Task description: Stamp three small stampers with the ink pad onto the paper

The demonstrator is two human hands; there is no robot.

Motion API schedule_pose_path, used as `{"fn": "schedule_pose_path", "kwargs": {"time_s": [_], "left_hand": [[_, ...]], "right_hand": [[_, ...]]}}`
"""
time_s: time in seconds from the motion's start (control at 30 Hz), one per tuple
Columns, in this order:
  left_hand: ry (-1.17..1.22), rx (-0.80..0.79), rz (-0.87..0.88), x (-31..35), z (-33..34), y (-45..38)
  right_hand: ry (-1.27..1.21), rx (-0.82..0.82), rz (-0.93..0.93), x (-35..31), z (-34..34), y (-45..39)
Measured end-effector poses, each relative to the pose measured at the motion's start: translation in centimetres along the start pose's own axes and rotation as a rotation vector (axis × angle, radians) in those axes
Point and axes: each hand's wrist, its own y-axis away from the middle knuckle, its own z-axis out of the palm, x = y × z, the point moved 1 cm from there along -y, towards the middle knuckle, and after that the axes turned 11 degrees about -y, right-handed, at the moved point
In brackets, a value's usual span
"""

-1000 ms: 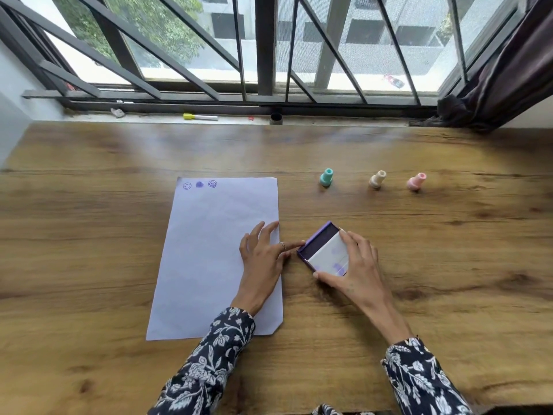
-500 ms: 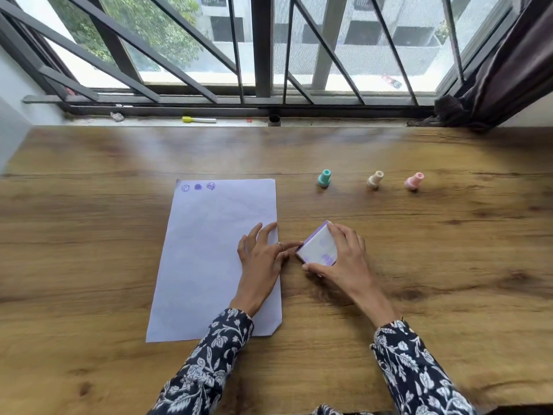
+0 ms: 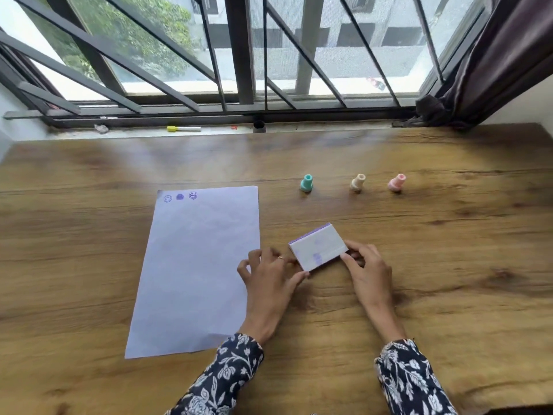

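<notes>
A white sheet of paper lies on the wooden table, with three purple stamp marks in a row at its top left corner. The ink pad sits just right of the paper with its white lid shut. My left hand touches its near left corner and my right hand grips its right end. Three small stampers stand in a row further back: teal, cream and pink.
A barred window runs along the table's far edge. On the sill lie a yellow-capped marker and a small dark cap. A dark curtain hangs at the right.
The ink pad's lid was open one second ago and has been folded shut. My left hand slid off the paper's edge to the pad's corner.
</notes>
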Motion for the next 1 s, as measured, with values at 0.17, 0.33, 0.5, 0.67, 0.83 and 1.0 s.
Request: {"fn": "schedule_pose_path", "kwargs": {"time_s": [0.17, 0.33, 0.5, 0.67, 0.83, 1.0], "left_hand": [[-0.114, -0.051, 0.145, 4.8, 1.7, -3.0], [-0.098, -0.057, 0.270, 10.4, 3.7, -5.9], [-0.093, -0.073, 0.317, 14.3, 5.6, -8.0], [-0.066, -0.063, 0.342, 16.2, 6.9, -9.1], [-0.077, -0.071, 0.319, 15.9, 7.4, -8.9], [-0.038, -0.100, 0.292, 15.2, 7.1, -7.8]], "right_hand": [[-0.027, 0.166, 0.045, 2.1, -3.4, -1.1], [-0.027, 0.299, 0.110, 4.2, -7.4, -3.9], [-0.016, 0.384, 0.133, 5.9, -10.3, -6.5], [-0.054, 0.421, 0.167, 6.8, -11.4, -7.8], [-0.060, 0.448, 0.173, 6.9, -11.1, -7.8], [-0.154, 0.531, 0.187, 5.6, -9.4, -6.0]]}}
